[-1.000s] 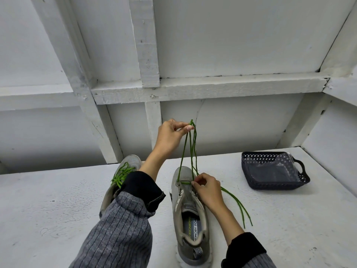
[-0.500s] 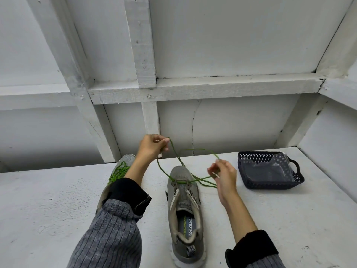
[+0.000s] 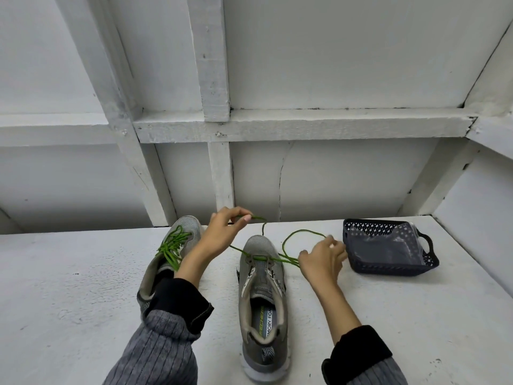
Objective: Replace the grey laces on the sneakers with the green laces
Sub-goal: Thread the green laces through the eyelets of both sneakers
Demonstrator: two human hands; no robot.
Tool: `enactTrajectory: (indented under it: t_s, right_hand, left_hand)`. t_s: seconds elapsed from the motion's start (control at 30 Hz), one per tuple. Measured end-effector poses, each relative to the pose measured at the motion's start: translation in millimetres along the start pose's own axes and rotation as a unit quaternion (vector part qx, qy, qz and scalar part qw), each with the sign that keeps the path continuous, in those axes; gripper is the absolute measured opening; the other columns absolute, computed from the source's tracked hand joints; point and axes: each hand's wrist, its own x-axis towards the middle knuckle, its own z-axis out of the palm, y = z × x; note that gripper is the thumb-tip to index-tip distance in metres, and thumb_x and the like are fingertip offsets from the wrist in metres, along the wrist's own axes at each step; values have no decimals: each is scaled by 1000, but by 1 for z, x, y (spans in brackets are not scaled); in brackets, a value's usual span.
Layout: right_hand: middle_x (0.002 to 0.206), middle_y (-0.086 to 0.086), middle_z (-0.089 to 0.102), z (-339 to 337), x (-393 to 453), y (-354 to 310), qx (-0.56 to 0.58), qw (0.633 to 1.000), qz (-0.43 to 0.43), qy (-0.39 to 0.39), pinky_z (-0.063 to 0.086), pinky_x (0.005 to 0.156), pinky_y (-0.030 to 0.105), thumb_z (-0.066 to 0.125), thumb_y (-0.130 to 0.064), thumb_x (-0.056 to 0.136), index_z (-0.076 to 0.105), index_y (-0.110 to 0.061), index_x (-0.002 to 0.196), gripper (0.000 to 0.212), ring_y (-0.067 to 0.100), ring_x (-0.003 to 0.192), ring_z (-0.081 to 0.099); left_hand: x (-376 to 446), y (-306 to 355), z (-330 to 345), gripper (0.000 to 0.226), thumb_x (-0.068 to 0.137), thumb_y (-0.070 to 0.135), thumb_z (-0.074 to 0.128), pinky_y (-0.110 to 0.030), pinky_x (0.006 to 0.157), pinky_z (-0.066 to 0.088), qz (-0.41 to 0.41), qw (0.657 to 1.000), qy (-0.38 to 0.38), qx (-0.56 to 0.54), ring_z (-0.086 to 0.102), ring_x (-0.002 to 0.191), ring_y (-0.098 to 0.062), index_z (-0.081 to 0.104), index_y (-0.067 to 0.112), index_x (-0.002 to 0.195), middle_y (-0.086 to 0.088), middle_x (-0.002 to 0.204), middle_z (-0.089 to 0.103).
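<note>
The far-left grey mesh sneaker (image 3: 177,245) was already green-laced; the middle grey sneaker (image 3: 262,290) had one bottom row threaded, left hand (image 3: 222,234) and right hand (image 3: 319,259) each pinching an end of the thin green lace (image 3: 294,234).

On the insole of the sneaker (image 3: 262,298) lying between the two hands, nearer the wrist of the right hand (image 3: 319,259), a printed label reads "MORY FOA", its first and last letters hidden. Beside it runs yellow-green lettering, probably "SKECHERS", partly covered by the collar.
</note>
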Motion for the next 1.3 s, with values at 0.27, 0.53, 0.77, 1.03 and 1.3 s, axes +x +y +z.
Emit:
enactTrajectory:
  t_s: [0.27,0.53,0.77,1.03,1.3]
  right_hand:
    - [144,-2,35,-1,-1,-25,180,931,-253,-193,19,112,33,55,-30,97,60,-25,120,24,14,141,17]
    - [69,0,52,-23,5,-20,383,904,-139,-132,41,61,14,42,-21,103,54,-9,81,28,6,59,49]
    - [80,-2,64,-22,6,-15,295,930,-197,-98,40,64,13,55,-19,97,66,-13,89,15,8,72,53]
    - [83,-1,67,-5,2,-22,282,929,-233,-53,42,67,14,66,-18,90,71,-16,84,8,10,77,59]
    - [67,-10,58,-9,0,-12,269,945,-166,-83,37,59,11,58,-24,96,64,-16,77,21,-2,62,51]
  left_hand:
    - [-5,15,4,14,97,15,57,-8,77,39,0,992,-58,-109,55,81,7,69,17,90,6,87,64]
    - [6,-10,-9,29,103,21,38,-28,73,38,-278,847,199,-407,59,73,-7,53,19,78,13,58,65]
    - [-3,-18,10,39,97,12,54,-29,101,36,-111,972,205,-33,46,125,-21,47,8,135,-6,134,51]
    - [-2,-3,34,13,97,46,50,-45,103,20,-7,990,-91,103,53,112,-2,61,48,105,22,97,68]
    - [5,-23,-7,29,105,24,36,-32,76,41,-184,930,299,-109,59,92,-30,61,8,103,-8,92,62]
